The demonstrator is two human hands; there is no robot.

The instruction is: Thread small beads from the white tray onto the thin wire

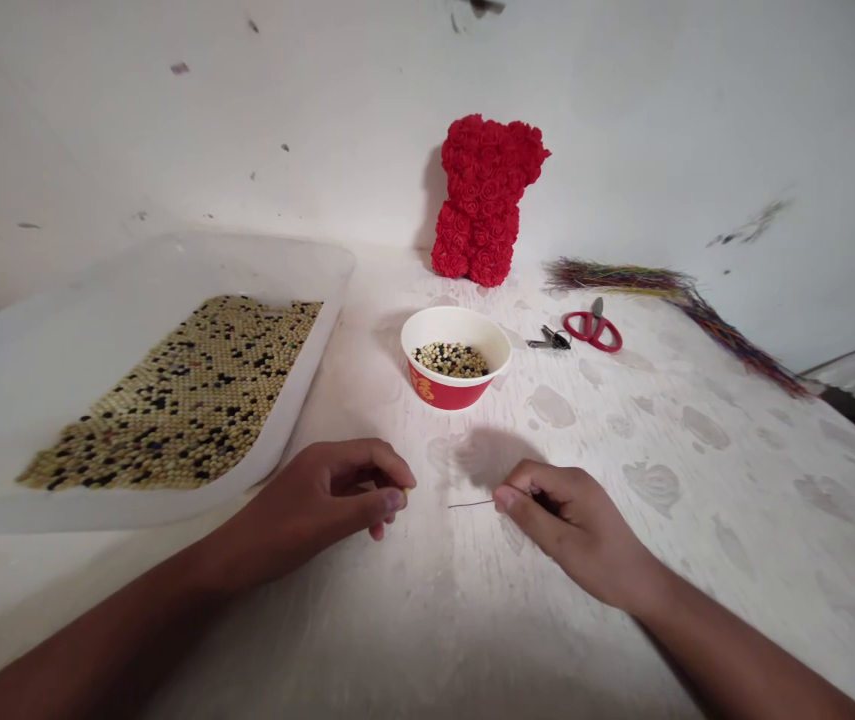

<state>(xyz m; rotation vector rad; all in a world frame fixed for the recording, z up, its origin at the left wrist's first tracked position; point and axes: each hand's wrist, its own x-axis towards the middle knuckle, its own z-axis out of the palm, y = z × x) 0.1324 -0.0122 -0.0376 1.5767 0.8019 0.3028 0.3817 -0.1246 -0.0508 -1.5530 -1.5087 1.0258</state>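
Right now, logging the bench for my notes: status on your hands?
Right hand pinching thin wire. Left hand pinched, contents unclear. Red bead bowl beyond, untouched.

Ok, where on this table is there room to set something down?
Bare tabletop runs between the plastic tray and the red paper bowl, and spreads right of it below the red-handled scissors. It's crowded behind the bowl, around the red rose bear and thread bundle.

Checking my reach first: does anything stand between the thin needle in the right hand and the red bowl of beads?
Nothing visible does. Between the thin needle, held in the right hand, and the red paper bowl lies only the white tabletop, with a soft shadow on it.
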